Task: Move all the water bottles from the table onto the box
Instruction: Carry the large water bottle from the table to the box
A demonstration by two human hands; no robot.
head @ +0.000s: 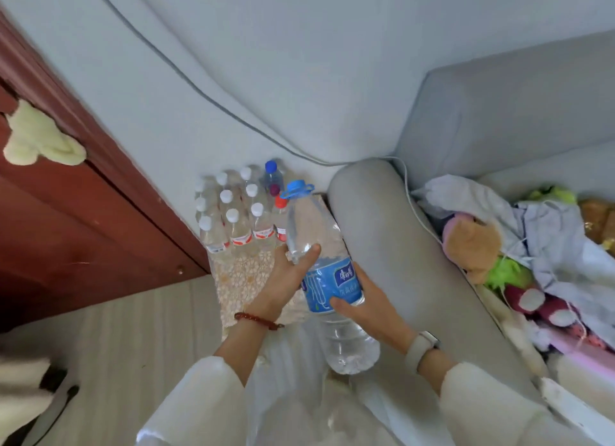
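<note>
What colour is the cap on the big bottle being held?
Blue, on the big bottle, head view.

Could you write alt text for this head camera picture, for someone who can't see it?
Two hands, left hand and right hand, hold a large water bottle with a blue cap over a floral-covered box. Small bottles stand at its far end, beside a grey sofa.

A grey sofa fills the right side, its rounded armrest running toward the camera. On the seat lies a heap of plush toys and crumpled pale cloth. A grey cable runs down the pale wall. At the left stands a dark red door with a cream fuzzy cloth hanging on it
</note>
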